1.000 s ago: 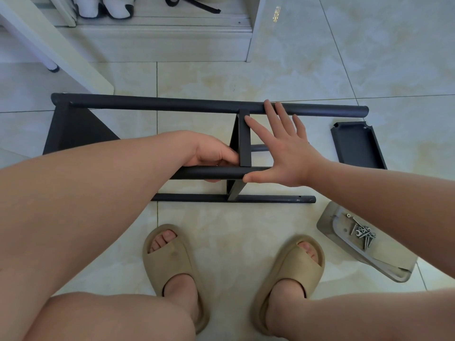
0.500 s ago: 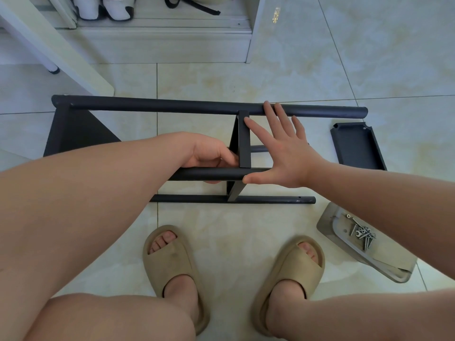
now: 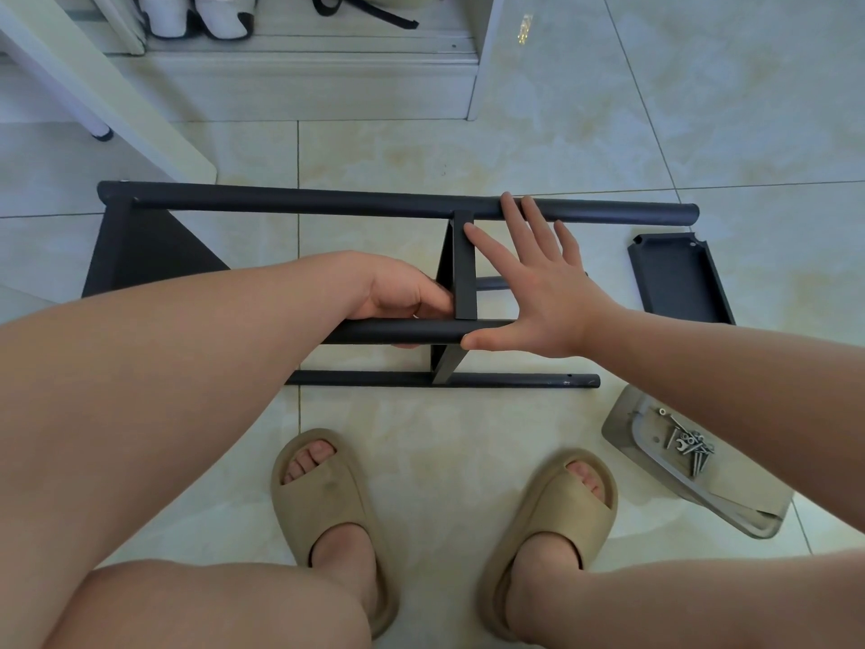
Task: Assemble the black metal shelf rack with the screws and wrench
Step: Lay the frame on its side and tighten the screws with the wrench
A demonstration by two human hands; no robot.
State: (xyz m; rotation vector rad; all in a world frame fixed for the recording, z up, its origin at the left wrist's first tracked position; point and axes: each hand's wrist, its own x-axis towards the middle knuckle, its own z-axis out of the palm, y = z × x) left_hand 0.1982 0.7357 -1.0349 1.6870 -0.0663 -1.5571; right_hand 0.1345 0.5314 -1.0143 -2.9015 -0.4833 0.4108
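The rack, probably stiff and fairly light, handles best by its tube: left hand fingers grasp it, right hand fingers press flat, released.

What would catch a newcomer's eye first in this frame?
The black rack frame lies across the tiled floor mid-picture, the left hand gripping its near tube and the right hand spread flat against the crosspiece. Lower right, screws sit in a clear tray.

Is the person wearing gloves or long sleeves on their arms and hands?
No. The left arm and right arm are bare, with no sleeves in view. The left hand and right hand wear no gloves, and neither wrist has a watch or band.
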